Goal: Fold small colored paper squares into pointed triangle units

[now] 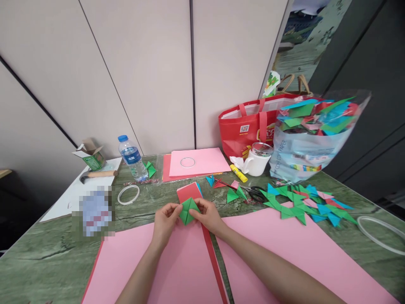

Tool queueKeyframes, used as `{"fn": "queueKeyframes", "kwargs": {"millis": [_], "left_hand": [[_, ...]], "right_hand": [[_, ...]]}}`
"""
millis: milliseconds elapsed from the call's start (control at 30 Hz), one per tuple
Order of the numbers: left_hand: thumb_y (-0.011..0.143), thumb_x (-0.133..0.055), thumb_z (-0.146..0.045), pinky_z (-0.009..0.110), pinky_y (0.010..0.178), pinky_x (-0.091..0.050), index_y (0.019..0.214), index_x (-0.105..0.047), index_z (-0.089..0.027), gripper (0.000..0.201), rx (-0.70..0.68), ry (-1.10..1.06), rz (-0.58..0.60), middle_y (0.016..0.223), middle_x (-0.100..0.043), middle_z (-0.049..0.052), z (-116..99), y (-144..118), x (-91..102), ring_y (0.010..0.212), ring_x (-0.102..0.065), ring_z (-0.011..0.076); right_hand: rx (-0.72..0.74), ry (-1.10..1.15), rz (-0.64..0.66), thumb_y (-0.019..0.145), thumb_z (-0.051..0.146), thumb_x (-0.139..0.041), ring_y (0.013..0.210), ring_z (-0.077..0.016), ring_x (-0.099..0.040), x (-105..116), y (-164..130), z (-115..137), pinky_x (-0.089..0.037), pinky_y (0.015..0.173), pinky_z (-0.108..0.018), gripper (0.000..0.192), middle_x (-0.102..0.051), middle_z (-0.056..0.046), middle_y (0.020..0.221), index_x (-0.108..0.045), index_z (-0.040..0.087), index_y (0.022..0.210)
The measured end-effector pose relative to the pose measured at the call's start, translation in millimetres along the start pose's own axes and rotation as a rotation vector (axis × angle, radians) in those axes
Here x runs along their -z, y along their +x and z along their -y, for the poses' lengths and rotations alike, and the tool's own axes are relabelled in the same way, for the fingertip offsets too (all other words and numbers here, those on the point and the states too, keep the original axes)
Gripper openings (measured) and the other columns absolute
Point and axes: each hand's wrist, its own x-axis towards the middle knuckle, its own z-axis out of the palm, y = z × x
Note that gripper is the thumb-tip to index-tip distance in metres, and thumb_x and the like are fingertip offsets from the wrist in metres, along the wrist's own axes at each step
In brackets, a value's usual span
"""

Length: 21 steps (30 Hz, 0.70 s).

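A folded green paper square (187,212), turned like a diamond with a crease down its middle, is held up between both hands. My left hand (166,220) pinches its left corner between thumb and fingers. On the opposite side, my right hand (208,216) grips the right edge, thumb across the front. Right behind the hands lies a small stack of red and blue paper (189,191). Beneath my forearms are large pink sheets (133,257) with red paper showing at their edges, and another pink sheet (284,245) spreads to the right.
Folded paper pieces (294,207) and black-handled scissors (257,194) lie to the right. Behind them stand a white mug (257,162), a yellow glue stick (238,173), a red bag (236,131) and a plastic bag of paper (303,152). At left are a water bottle (133,158) and a hammer (98,174).
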Motion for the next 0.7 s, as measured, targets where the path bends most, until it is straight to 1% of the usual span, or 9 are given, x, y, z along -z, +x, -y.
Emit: {"fn": "queueKeyframes", "kwargs": {"millis": [67,133,200,267,367,467,600,633,700], "left_hand": [[0.061,-0.065,-0.040,0.018,0.036,-0.033,0.063,-0.062,-0.013,0.027,-0.026,0.029,-0.031,0.046,-0.056,-0.001,-1.4,-0.2,0.0,0.037,-0.045,0.0081],[0.060,-0.066,-0.039,0.017,0.035,-0.030,0.062,-0.063,-0.013,0.026,-0.046,0.055,-0.045,0.045,-0.055,-0.002,-3.6,-0.6,-0.1,0.037,-0.042,0.0072],[0.059,-0.067,-0.039,0.017,0.033,-0.026,0.064,-0.064,-0.013,0.026,-0.052,0.080,-0.047,0.042,-0.053,-0.003,-5.5,-1.2,0.2,0.035,-0.039,0.0065],[0.061,-0.065,-0.040,0.018,0.031,-0.023,0.066,-0.065,-0.013,0.027,-0.037,0.091,-0.039,0.037,-0.048,-0.005,-6.0,-1.9,1.1,0.032,-0.036,0.0060],[0.065,-0.061,-0.043,0.017,0.029,-0.023,0.065,-0.062,-0.013,0.030,0.020,0.089,-0.010,0.032,-0.043,-0.006,-3.2,-2.4,3.1,0.027,-0.032,0.0055],[0.067,-0.059,-0.045,0.017,0.028,-0.023,0.058,-0.055,-0.014,0.032,0.054,0.027,-0.004,0.033,-0.047,-0.005,0.7,-1.3,4.3,0.026,-0.033,0.0050],[0.066,-0.060,-0.045,0.016,0.028,-0.026,0.056,-0.051,-0.015,0.033,0.067,-0.080,-0.026,0.035,-0.048,-0.005,0.9,0.4,3.2,0.027,-0.036,0.0056],[0.066,-0.060,-0.045,0.017,0.028,-0.027,0.056,-0.050,-0.015,0.033,0.069,-0.081,-0.019,0.036,-0.049,-0.005,0.1,0.3,2.5,0.027,-0.037,0.0060],[0.066,-0.059,-0.046,0.017,0.027,-0.027,0.055,-0.049,-0.016,0.033,0.071,-0.038,0.014,0.036,-0.050,-0.005,-1.0,-0.8,0.7,0.026,-0.038,0.0067]], "right_hand": [[-0.038,0.086,0.002,0.068,0.029,-0.060,0.070,-0.0167,-0.058,-0.1,-0.6,0.2,-0.050,0.047,-0.024,0.022,-0.061,-0.002,0.079,-0.057,0.018,0.086],[-0.048,0.152,-0.038,0.067,0.031,-0.061,0.070,-0.0168,-0.058,0.4,-0.6,0.5,-0.050,0.044,-0.023,0.024,-0.061,-0.003,0.082,-0.057,0.018,0.088],[-0.041,0.180,-0.075,0.067,0.031,-0.061,0.068,-0.0162,-0.058,1.1,-0.2,0.8,-0.051,0.045,-0.024,0.022,-0.061,-0.003,0.081,-0.058,0.018,0.084],[-0.033,0.186,-0.082,0.068,0.030,-0.061,0.065,-0.0149,-0.058,1.5,0.3,1.2,-0.052,0.047,-0.025,0.019,-0.060,-0.002,0.078,-0.058,0.017,0.081],[-0.029,0.183,-0.101,0.066,0.030,-0.063,0.063,-0.0141,-0.058,1.3,0.6,1.9,-0.052,0.049,-0.025,0.023,-0.061,-0.003,0.080,-0.057,0.016,0.083],[-0.043,0.163,-0.105,0.064,0.031,-0.065,0.062,-0.0137,-0.058,0.3,0.8,1.9,-0.050,0.047,-0.023,0.030,-0.061,-0.003,0.081,-0.054,0.017,0.088],[-0.095,0.164,-0.030,0.066,0.033,-0.062,0.051,-0.0108,-0.056,-1.1,1.2,-0.4,-0.049,0.045,-0.023,0.032,-0.058,0.002,0.068,-0.051,0.018,0.093],[-0.099,0.167,-0.022,0.067,0.033,-0.062,0.050,-0.0106,-0.056,-1.2,1.5,-1.4,-0.049,0.045,-0.023,0.032,-0.056,0.003,0.065,-0.050,0.018,0.092],[-0.087,0.169,-0.061,0.067,0.034,-0.061,0.048,-0.0103,-0.055,-0.8,2.5,-3.8,-0.049,0.043,-0.023,0.030,-0.054,0.004,0.063,-0.049,0.018,0.089]]}}
